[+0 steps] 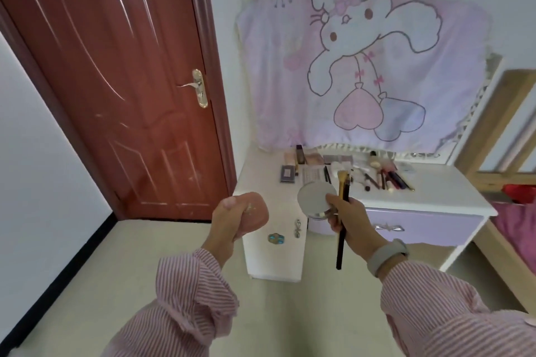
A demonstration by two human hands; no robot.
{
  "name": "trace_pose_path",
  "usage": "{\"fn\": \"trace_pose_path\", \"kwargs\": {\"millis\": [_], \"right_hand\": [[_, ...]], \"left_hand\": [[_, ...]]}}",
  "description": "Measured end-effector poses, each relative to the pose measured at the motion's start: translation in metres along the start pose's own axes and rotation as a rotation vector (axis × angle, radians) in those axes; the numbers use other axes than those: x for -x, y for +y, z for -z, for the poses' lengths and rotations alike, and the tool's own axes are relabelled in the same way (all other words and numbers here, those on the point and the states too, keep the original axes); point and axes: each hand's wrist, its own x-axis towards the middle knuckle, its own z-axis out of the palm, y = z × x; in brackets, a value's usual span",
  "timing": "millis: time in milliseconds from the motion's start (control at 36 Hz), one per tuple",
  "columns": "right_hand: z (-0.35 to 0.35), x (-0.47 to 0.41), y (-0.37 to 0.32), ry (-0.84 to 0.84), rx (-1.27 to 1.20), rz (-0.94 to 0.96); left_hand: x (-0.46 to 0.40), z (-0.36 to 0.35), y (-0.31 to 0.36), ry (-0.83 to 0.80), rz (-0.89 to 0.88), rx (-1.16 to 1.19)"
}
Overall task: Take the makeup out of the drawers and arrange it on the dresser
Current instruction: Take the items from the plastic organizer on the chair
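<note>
Left hand (229,217) fingers grip what looks like a pink powder puff (255,211); right hand (348,217) fingers hold a round compact (314,197) and makeup brush (343,206) before the tabletop (435,194).

No text, label or brand is readable; the dark palette (287,173) perhaps bears a label, too blurred.

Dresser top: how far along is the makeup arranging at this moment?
Well underway. Palettes, pencils and brushes already lie on the dresser top. In hand: the left hand grips a pink puff; the right hand holds a round compact and a long brush. Left: setting these three down. The purple drawer looks shut; its contents are hidden.
</note>
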Motion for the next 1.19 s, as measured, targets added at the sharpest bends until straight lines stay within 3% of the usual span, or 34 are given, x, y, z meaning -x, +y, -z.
{"fn": "trace_pose_path", "kwargs": {"millis": [306, 583, 750, 917, 1194], "right_hand": [[-0.083, -0.247, 0.015, 0.062, 0.013, -0.139], [-0.171, -0.387, 0.045, 0.226, 0.054, -0.232], [-0.212, -0.441, 0.074, 0.416, -0.017, -0.28], [-0.251, -0.457, 0.103, 0.68, -0.148, -0.337], [-0.272, -0.47, 0.136, 0.915, -0.291, -0.394]], "left_hand": [[-0.244, -0.028, 0.018, 0.023, 0.117, -0.15], [-0.42, -0.015, 0.021, -0.1, 0.242, -0.273], [-0.536, -0.026, 0.003, -0.273, 0.309, -0.333], [-0.604, -0.042, -0.011, -0.518, 0.362, -0.54], [-0.656, -0.091, -0.047, -0.808, 0.206, -0.805]]}}
